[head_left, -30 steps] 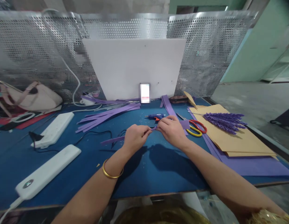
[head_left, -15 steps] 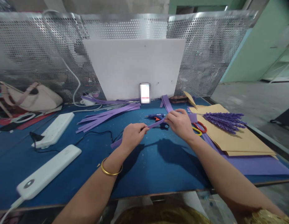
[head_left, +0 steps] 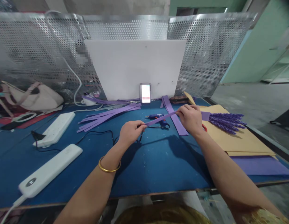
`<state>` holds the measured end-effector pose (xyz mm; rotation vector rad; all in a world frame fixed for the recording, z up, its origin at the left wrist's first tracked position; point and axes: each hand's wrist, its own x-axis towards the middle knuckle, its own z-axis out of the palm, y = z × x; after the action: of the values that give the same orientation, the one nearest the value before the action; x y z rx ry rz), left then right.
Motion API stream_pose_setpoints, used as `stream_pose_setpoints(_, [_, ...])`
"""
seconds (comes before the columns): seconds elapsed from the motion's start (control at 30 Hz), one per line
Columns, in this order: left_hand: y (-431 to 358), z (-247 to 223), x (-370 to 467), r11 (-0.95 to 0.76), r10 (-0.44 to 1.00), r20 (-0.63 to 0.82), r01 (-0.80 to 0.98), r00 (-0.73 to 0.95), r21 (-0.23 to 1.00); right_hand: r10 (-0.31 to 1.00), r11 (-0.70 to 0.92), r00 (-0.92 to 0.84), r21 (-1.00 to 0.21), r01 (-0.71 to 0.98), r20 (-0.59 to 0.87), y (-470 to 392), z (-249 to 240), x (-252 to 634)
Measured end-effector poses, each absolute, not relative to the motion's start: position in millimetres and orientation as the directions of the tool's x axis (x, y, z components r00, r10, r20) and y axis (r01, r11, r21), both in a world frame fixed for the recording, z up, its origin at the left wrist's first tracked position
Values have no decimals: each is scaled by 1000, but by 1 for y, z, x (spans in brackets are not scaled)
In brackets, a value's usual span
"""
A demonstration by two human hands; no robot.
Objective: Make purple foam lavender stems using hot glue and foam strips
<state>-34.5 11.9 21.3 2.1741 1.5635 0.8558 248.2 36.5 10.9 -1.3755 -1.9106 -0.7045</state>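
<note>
A narrow purple strip (head_left: 161,118) is stretched between my hands above the blue table. My left hand (head_left: 132,133) pinches its near left end, fingers closed. Farther right, my right hand (head_left: 189,119) is closed on the strip's other end, and a bit of purple shows past its far side. Behind the strip lies a blue glue gun (head_left: 156,116) with an orange trigger. Wider purple strips (head_left: 181,126) lie flat just left of my right hand. Red-handled scissors (head_left: 204,127) are mostly hidden behind that hand.
Several loose purple strips (head_left: 109,115) lie at the back left, near white power strips (head_left: 52,171) and a black cord. On the right, purple lavender-like stems (head_left: 228,122) rest on tan sheets (head_left: 247,144). A phone (head_left: 145,93) leans on a white board (head_left: 144,68).
My right hand has moved right and my left hand slightly left, so a longer stretch of strip shows between them. The strip tail behind my left wrist is gone from sight.
</note>
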Motion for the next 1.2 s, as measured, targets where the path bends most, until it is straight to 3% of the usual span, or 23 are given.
stream_pose_setpoints(0.5, [16, 20, -39, -362, 920, 344, 737, 186, 570, 566, 212, -126, 3, 977, 815, 40, 14, 263])
stream_pose_setpoints(0.83, [20, 24, -45, -263, 934, 356, 717, 23, 645, 563, 128, -29, -52, 990, 826, 44, 13, 276])
stream_pose_setpoints(0.97, [24, 21, -48, -222, 926, 365, 641, -98, 735, 570, 78, 32, -93, 993, 821, 45, 14, 279])
stream_pose_setpoints(1.1, [28, 17, -50, -246, 930, 351, 532, -105, 810, 582, 50, 46, -92, 994, 812, 45, 15, 279])
stream_pose_setpoints(1.2, [27, 18, -52, -183, 924, 350, 626, -154, 758, 573, 68, 21, -73, 995, 819, 45, 13, 276])
